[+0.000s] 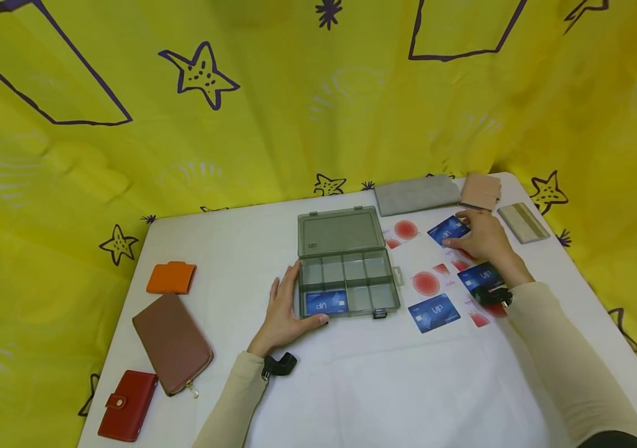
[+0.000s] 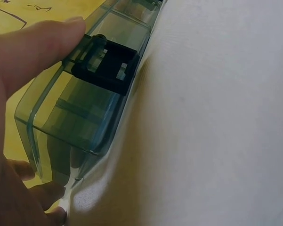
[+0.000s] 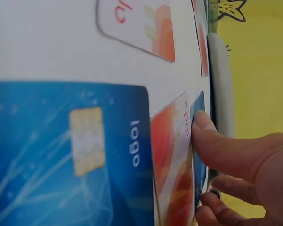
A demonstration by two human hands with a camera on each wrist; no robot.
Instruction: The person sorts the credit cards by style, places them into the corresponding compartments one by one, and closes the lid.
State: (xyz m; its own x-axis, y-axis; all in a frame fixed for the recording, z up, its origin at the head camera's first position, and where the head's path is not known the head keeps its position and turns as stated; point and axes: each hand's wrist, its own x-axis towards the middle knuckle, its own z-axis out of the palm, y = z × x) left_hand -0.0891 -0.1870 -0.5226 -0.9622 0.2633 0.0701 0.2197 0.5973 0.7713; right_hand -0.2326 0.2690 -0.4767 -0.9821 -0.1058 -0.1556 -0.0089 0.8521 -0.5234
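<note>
A white table [image 1: 363,398], its surface faintly creased, stands against bright yellow sheeting [image 1: 273,118] that rises behind it and runs down past both its sides. Dark-outlined starfish [image 1: 202,76] and pale shell prints [image 1: 349,87] mark the sheeting above the table's far edge, while soft light brightens the tabletop.

Your head camera looks forward and down over the translucent green rectangular plastic box [image 1: 346,252], sharing its near side with your close left-wrist view, and blue rectangular cards [image 1: 434,313] right of it with your low, close right-wrist view.
</note>
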